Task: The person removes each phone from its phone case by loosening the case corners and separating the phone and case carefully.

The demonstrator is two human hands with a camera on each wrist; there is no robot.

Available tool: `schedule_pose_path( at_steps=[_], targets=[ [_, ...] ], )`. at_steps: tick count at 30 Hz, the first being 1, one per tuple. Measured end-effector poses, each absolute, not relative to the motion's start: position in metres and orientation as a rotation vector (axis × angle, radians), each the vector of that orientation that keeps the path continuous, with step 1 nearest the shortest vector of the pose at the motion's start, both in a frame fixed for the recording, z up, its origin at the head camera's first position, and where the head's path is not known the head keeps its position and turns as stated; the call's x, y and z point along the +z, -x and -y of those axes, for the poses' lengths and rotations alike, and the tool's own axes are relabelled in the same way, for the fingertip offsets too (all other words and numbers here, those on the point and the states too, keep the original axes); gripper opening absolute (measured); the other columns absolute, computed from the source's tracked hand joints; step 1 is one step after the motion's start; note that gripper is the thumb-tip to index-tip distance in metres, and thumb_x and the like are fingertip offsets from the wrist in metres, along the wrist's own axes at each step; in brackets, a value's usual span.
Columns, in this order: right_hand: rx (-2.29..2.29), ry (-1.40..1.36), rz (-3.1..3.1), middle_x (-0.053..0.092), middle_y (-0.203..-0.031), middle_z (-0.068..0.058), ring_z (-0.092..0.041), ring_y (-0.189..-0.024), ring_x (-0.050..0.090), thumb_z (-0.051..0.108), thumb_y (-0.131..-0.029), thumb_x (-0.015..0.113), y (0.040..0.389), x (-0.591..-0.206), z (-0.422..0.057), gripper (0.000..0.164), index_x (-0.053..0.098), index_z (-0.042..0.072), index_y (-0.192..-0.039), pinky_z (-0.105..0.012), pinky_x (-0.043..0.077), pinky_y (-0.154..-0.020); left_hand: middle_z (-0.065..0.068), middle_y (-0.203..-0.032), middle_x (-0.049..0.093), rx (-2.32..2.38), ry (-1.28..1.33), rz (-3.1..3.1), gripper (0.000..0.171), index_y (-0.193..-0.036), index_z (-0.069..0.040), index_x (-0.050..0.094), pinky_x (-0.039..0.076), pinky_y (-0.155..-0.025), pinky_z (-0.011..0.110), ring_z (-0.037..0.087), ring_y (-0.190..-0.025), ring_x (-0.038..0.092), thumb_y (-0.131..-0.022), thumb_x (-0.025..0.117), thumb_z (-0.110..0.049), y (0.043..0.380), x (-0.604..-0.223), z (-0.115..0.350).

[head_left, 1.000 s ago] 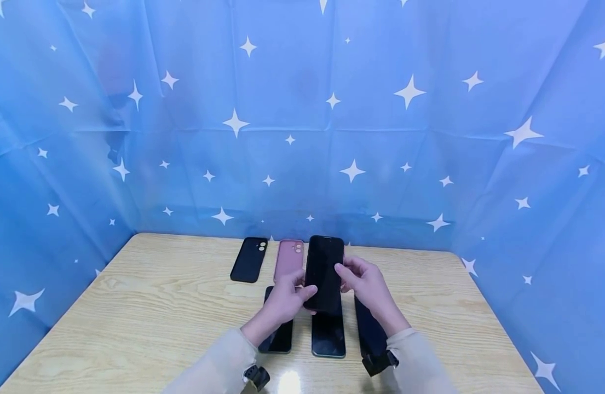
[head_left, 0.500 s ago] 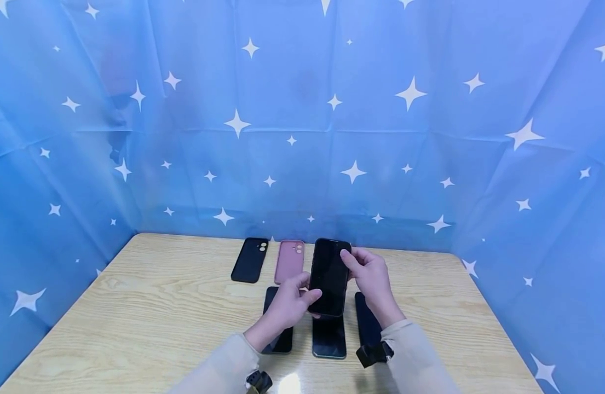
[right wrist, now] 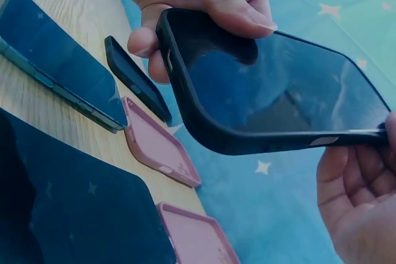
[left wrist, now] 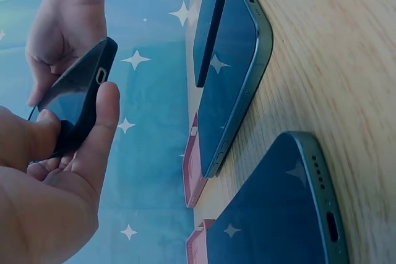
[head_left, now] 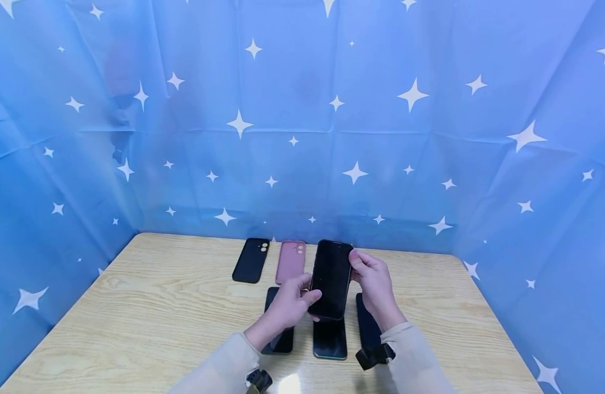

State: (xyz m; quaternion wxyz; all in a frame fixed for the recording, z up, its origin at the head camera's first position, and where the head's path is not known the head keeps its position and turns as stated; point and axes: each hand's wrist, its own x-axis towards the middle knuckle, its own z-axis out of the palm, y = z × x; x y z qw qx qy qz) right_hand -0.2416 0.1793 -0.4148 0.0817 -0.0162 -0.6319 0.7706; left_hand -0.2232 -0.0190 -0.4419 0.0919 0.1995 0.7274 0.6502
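Observation:
Both hands hold a phone (head_left: 331, 279) in a black case, raised over the table and tilted up. My left hand (head_left: 288, 303) grips its lower left corner, thumb on the screen and fingers behind. Up at the right edge, my right hand (head_left: 377, 282) pinches it, thumb on the front rim. In the right wrist view the black case rim (right wrist: 247, 143) wraps the phone's sides. Behind lie a black phone case (head_left: 251, 260) and a pink phone case (head_left: 290, 262). A second pink case (right wrist: 199, 239) shows in the right wrist view.
Nearer on the wooden table (head_left: 149, 312) lie a phone (head_left: 281, 342) partly under the left forearm, another phone (head_left: 329, 342) below the held one, and a dark phone-shaped slab (head_left: 366, 323) beside the right wrist. A blue star-patterned cloth (head_left: 292, 109) hangs around the table.
The held phone has shifted right and slightly down with both hands. My right thumb has moved up along the phone's right edge. The things on the table stay put.

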Motion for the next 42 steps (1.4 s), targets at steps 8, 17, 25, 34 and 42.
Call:
schedule_pose_path(
  at_steps=[8,17,25,34,42],
  targets=[
    [2.423,-0.055,1.815,0.07,-0.086,0.008,-0.008,-0.075,0.066,0.018,-0.107,0.056,0.238,-0.414,-0.184,0.03,0.079,0.023,-0.088,-0.025,0.055,-0.074,0.003,-0.074,0.047,1.892,-0.639,-2.13,0.015,-0.09,0.005,0.054,0.062,-0.067,0.058,0.026,-0.062,0.064,-0.104,0.055,0.002,0.227,-0.44,0.02],
    [2.572,-0.127,1.695,0.066,-0.083,0.008,-0.006,-0.074,0.064,0.022,-0.106,0.058,0.237,-0.416,-0.189,0.026,0.077,0.021,-0.088,-0.024,0.053,-0.071,0.003,-0.073,0.048,1.902,-0.707,-2.03,0.016,-0.087,0.008,0.051,0.062,-0.066,0.057,0.019,-0.062,0.064,-0.103,0.053,0.005,0.231,-0.441,0.023],
    [2.762,-0.155,1.531,0.073,-0.091,0.007,-0.004,-0.08,0.067,0.017,-0.11,0.049,0.236,-0.424,-0.191,0.029,0.075,0.017,-0.098,-0.02,0.055,-0.076,0.006,-0.078,0.059,1.911,-0.728,-1.972,0.011,-0.093,0.014,0.053,0.063,-0.065,0.054,0.016,-0.065,0.067,-0.102,0.053,0.008,0.233,-0.444,0.024],
    [2.849,-0.152,1.423,0.072,-0.093,0.008,-0.003,-0.086,0.066,0.017,-0.112,0.045,0.238,-0.427,-0.189,0.033,0.075,0.019,-0.1,-0.018,0.054,-0.08,0.008,-0.083,0.063,1.917,-0.688,-2.003,0.01,-0.1,0.012,0.059,0.063,-0.065,0.054,0.017,-0.068,0.07,-0.103,0.054,0.005,0.234,-0.443,0.024],
    [2.808,-0.118,1.562,0.061,-0.09,0.003,-0.011,-0.085,0.063,0.042,-0.112,0.033,0.237,-0.429,-0.185,0.043,0.061,0.015,-0.092,-0.023,0.054,-0.078,0.015,-0.09,0.069,1.951,-0.624,-2.034,0.013,-0.108,0.012,0.062,0.062,-0.068,0.058,0.028,-0.075,0.075,-0.104,0.054,0.003,0.234,-0.442,0.026]
  ],
)
